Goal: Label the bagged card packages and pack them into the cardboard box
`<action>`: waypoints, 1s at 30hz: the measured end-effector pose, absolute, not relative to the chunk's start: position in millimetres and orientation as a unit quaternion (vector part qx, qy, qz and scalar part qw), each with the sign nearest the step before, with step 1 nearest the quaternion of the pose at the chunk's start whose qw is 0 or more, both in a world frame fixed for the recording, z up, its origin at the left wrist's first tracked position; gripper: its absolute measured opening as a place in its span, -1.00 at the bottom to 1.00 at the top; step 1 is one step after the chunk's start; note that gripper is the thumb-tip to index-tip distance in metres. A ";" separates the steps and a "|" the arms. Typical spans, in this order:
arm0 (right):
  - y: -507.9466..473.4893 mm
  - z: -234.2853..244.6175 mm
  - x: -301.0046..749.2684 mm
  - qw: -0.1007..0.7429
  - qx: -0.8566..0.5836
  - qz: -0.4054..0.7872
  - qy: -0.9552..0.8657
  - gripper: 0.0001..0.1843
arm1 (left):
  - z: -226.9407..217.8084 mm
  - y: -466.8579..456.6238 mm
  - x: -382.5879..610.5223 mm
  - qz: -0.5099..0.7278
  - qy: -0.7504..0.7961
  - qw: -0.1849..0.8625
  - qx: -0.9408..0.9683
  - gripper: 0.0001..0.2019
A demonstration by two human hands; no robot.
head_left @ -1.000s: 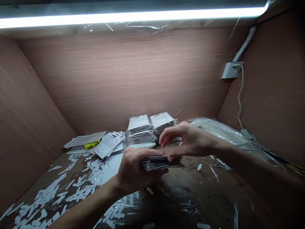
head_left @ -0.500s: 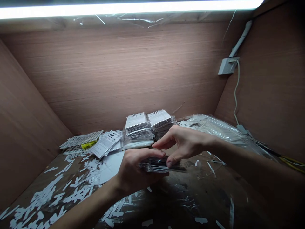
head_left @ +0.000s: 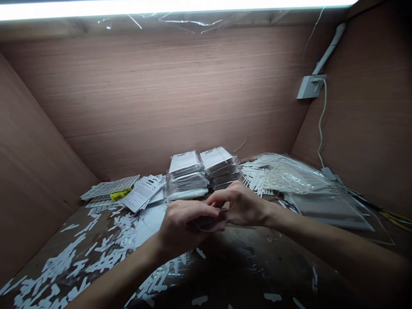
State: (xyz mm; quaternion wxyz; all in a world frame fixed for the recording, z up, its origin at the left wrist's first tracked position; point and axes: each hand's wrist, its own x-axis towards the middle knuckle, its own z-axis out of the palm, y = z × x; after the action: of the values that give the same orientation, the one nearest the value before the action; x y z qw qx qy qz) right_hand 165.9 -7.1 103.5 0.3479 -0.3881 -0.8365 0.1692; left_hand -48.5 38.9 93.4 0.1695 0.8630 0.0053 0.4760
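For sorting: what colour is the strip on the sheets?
The strip is yellow, best seen in the head view.

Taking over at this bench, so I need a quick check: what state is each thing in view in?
held packets: dark, mostly hidden between the hands
left hand: closed around the held packets
right hand: fingers pinching their far end
stacked packets: two neat piles, plastic-sleeved
printed sheets: loose, fanned
clear plastic bag: crumpled
ceiling light: lit

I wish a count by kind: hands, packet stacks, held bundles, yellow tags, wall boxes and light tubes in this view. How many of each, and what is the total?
Hands: 2 (left hand, right hand)
Packet stacks: 2
Held packet bundle: 1
Yellow tag: 1
Wall box: 1
Light tube: 1
Total: 8
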 end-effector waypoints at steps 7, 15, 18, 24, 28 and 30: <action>-13.1 101.6 205.3 0.294 -0.395 0.294 -0.819 -0.46 | 82.9 40.1 -52.9 0.501 -0.032 0.180 0.846 -0.67; -12.1 74.9 199.0 0.397 -0.478 0.388 -0.681 -0.50 | 66.8 34.6 -45.7 0.509 -0.050 0.142 0.848 -0.55; -13.8 74.0 194.9 0.412 -0.523 0.346 -0.661 -0.63 | 61.4 37.0 -45.0 0.498 -0.071 0.118 0.856 -0.52; -17.2 82.2 205.1 0.387 -0.538 0.340 -0.668 -0.54 | 51.9 45.0 -44.4 0.501 -0.093 0.104 0.854 -0.60; -18.6 82.4 203.9 0.395 -0.562 0.331 -0.647 -0.64 | 44.6 44.6 -41.2 0.504 -0.089 0.120 0.851 -0.59; -19.4 81.7 199.0 0.399 -0.589 0.315 -0.628 -0.73 | 41.3 41.8 -40.0 0.503 -0.085 0.130 0.850 -0.60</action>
State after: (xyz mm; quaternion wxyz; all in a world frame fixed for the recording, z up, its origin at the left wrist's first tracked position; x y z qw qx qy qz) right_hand 199.0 -19.4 81.7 0.3987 -0.5892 -0.6282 0.3151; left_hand -40.0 41.8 41.3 0.1297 0.8500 -0.0850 0.5035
